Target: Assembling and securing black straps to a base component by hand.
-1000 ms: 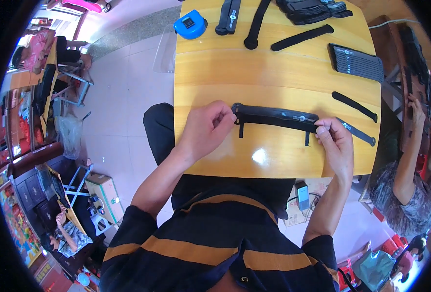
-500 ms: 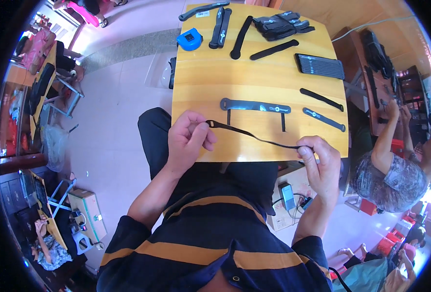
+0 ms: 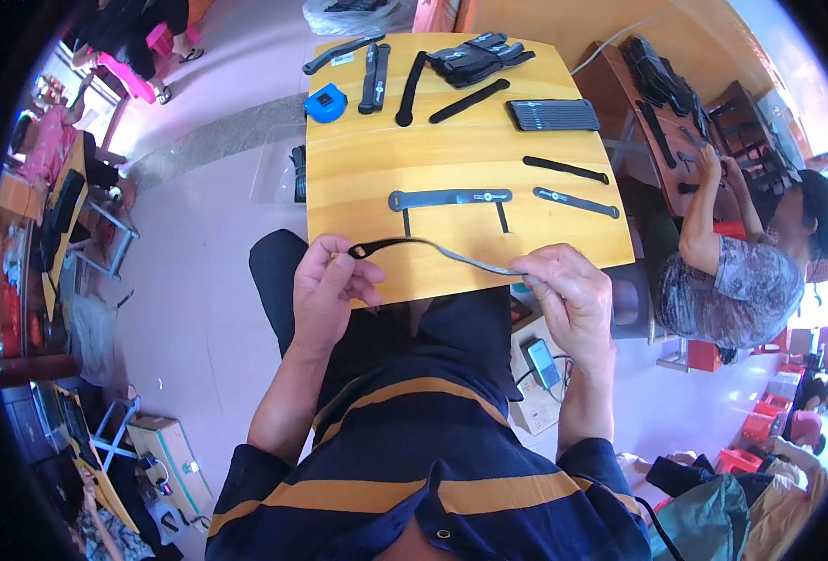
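My left hand (image 3: 323,288) pinches the slotted end of a black fastening strap (image 3: 440,248) between thumb and fingers. Its other end is gripped by my right hand (image 3: 571,285). The strap hangs in a loose wave over the front edge of the wooden table (image 3: 358,168). Just beyond it lies a grey printed strap (image 3: 446,199), with two short dark strips (image 3: 408,222) extending toward me from beneath or beside it. To the right rest another printed strap (image 3: 576,203) and a plain black strap (image 3: 565,169).
Farther back are a stack of straps (image 3: 552,115), a strap pile (image 3: 482,61), several loose straps and a blue tape measure (image 3: 325,103). A co-worker (image 3: 736,271) sits at a table on the right. A small device (image 3: 543,363) with cables sits below the table's front edge.
The held strap has turned and bowed upward, so more of its grey face shows. Both hands still hold its ends, slightly closer together. The whole view has shifted, moving the table leftward.
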